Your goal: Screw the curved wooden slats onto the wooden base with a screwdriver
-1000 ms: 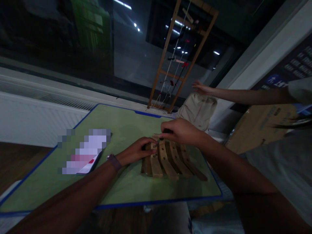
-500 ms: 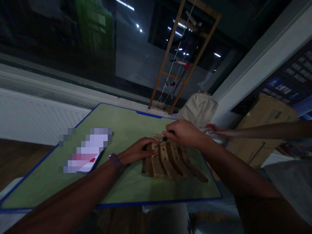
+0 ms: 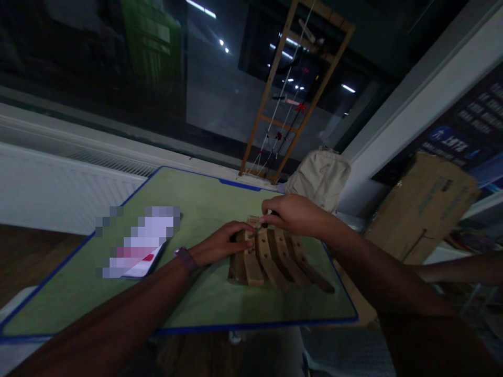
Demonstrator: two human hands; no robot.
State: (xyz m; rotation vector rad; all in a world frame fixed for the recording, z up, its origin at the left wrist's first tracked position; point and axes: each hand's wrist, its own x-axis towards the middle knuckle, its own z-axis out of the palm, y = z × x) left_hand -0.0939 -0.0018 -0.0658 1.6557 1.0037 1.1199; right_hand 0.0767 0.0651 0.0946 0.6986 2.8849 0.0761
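Note:
A fan of curved wooden slats (image 3: 275, 259) lies on the green mat (image 3: 204, 298), joined at the far end. My left hand (image 3: 220, 242) is closed over the leftmost slats at that end, a band around its wrist. My right hand (image 3: 293, 213) is closed around a small dark-handled tool (image 3: 262, 226), probably a screwdriver, whose thin tip points down at the joint between the slats. Both hands meet at the top of the fan.
A blurred-out flat item (image 3: 137, 246) lies on the mat at the left. Beyond the mat stand a wooden frame with strings (image 3: 291, 89), a beige backpack (image 3: 320, 175) and a cardboard box (image 3: 424, 201). Another person's forearm (image 3: 459, 269) shows at the right edge.
The other person's arm has dropped from high by the backpack to low at the right edge. My hands and the slats have hardly moved.

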